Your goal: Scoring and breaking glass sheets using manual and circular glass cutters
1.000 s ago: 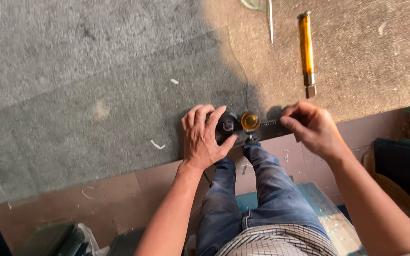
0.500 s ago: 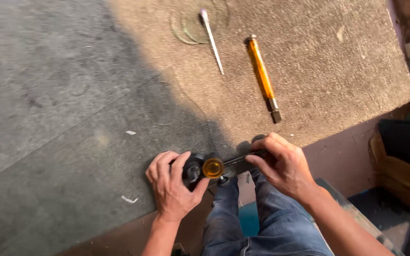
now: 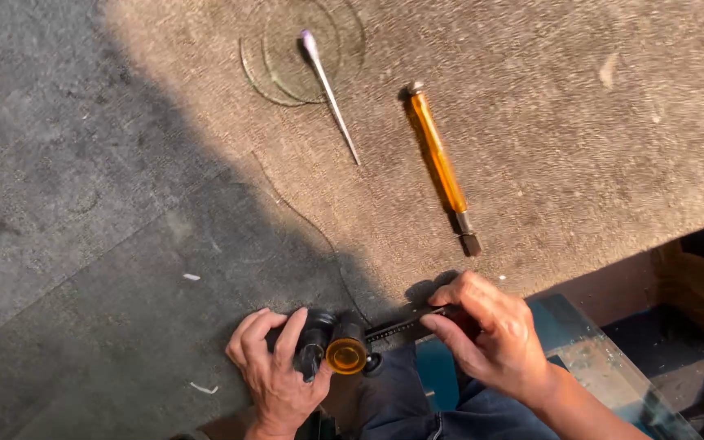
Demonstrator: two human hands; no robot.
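At six o'clock on the felt-covered table (image 3: 531, 122), the left hand (image 3: 279, 379) gripped the circle cutter's black base (image 3: 319, 338). The right hand (image 3: 495, 338) pinched its dark arm (image 3: 397, 326); an amber-handled cutter (image 3: 442, 167) lay at twelve o'clock of it.

Grey felt mat (image 3: 83, 163) covers the bench, half in shadow. An amber-handled cutter (image 3: 440, 163) lies in the sun, with a thin metal rod (image 3: 332, 98) just left of it, its top end resting on round glass discs (image 3: 287, 57). A glass sheet (image 3: 613, 367) sits low at the right.
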